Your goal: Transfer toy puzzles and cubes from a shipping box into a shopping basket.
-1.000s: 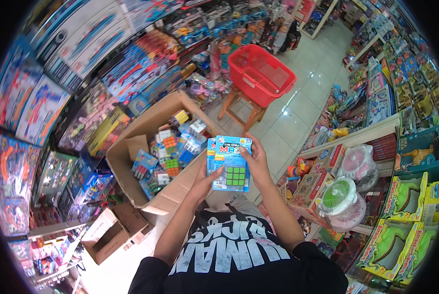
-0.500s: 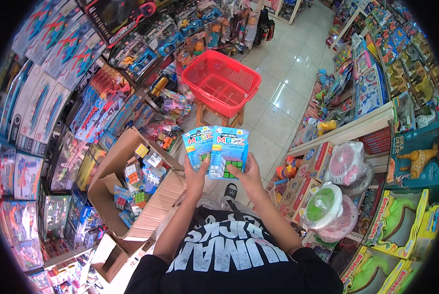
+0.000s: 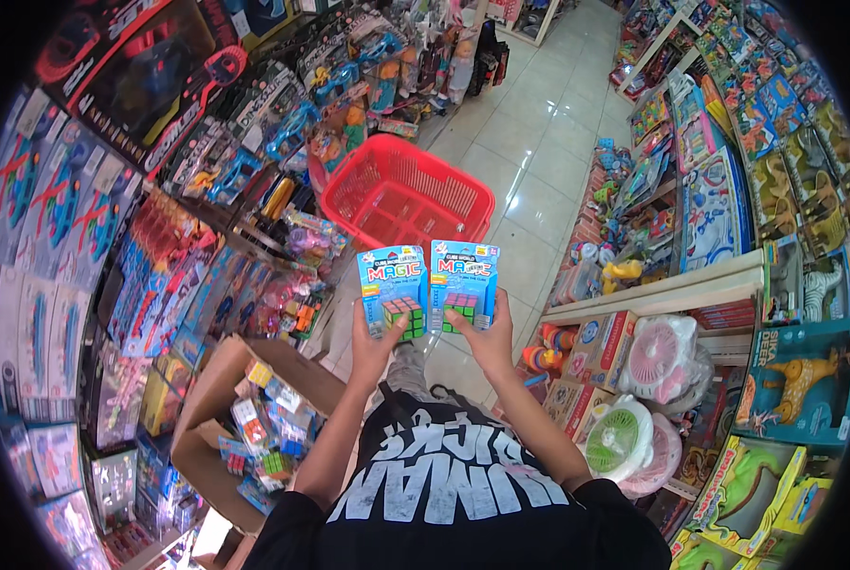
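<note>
My left hand [image 3: 376, 347] grips a blue carded puzzle cube [image 3: 395, 275], thumb over the plastic front near the multicoloured cube. My right hand [image 3: 490, 344] grips a second, similar blue pack [image 3: 460, 269], its thumb also on the front. The two packs stand side by side with their fronts toward me. Just beyond them is a red plastic basket [image 3: 455, 182]. At my lower left, an open cardboard box [image 3: 207, 399] holds several loose and packaged puzzle cubes.
Shelves of packaged toys [image 3: 140, 275] line both sides of a tiled aisle [image 3: 529, 142]. At the right, fans in pink and green [image 3: 615, 445] rest beside stacked boxes [image 3: 601, 342], a boxed deer figure [image 3: 795, 380] and yellow-framed toy boxes [image 3: 743, 484].
The packs, overlapping a second ago, are now spread apart, one in each hand. My view has shifted, so the basket sits lower and further left and the cardboard box lower.
</note>
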`<state>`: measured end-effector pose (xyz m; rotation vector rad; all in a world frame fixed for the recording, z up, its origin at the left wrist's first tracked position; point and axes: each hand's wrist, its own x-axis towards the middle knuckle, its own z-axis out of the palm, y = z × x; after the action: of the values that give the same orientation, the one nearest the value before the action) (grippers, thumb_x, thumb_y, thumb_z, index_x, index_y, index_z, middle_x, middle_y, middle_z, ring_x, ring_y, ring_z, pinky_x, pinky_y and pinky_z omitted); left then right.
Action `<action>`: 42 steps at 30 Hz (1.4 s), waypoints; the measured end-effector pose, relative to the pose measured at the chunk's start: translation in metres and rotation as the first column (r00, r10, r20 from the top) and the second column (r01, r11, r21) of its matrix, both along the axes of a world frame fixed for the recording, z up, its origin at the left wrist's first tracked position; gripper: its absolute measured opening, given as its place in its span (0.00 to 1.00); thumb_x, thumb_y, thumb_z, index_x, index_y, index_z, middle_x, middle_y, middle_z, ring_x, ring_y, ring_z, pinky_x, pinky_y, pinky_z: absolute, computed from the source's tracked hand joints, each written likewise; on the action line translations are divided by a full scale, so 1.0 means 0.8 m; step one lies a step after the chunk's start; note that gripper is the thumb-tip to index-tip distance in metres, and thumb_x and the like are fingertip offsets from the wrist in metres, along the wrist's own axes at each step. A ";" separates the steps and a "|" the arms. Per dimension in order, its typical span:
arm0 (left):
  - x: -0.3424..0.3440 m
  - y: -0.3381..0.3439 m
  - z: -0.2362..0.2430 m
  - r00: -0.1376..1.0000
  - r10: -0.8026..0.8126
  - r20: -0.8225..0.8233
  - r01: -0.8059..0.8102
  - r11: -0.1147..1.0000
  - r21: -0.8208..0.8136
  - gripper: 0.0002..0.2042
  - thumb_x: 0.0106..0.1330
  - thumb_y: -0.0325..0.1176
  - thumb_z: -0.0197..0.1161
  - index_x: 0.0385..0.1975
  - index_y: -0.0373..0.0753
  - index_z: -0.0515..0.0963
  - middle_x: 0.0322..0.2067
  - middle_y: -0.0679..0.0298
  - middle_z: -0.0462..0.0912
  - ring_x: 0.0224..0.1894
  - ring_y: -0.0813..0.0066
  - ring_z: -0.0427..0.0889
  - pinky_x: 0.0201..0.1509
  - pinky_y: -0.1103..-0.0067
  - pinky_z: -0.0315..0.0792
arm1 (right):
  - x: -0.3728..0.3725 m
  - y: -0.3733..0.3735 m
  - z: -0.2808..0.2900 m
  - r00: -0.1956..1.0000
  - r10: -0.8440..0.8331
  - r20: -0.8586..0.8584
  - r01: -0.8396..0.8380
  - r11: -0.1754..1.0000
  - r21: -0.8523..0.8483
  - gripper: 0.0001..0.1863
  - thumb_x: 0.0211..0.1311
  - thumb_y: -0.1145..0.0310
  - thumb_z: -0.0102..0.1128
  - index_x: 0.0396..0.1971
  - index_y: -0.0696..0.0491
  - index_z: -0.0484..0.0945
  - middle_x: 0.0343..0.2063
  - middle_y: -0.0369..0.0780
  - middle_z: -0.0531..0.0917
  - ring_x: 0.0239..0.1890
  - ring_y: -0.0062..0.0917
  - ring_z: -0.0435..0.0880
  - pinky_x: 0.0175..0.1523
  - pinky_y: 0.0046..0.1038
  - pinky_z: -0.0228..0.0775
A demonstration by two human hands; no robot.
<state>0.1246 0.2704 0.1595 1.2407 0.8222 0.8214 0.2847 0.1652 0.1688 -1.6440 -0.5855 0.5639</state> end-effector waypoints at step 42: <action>0.220 0.203 -0.488 0.832 -0.172 -0.527 -0.212 0.780 -0.588 0.17 0.71 0.38 0.47 0.55 0.39 0.73 0.46 0.55 0.82 0.44 0.65 0.83 0.46 0.68 0.77 | 0.259 0.342 -0.278 0.387 0.439 -0.811 -0.919 0.259 -0.298 0.26 0.60 0.46 0.61 0.49 0.51 0.78 0.40 0.37 0.84 0.39 0.26 0.83 0.48 0.30 0.75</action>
<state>0.3009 0.4332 -0.2308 0.8466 1.4537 0.1226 0.4919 0.4387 -0.0534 -1.6584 -0.6803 2.2585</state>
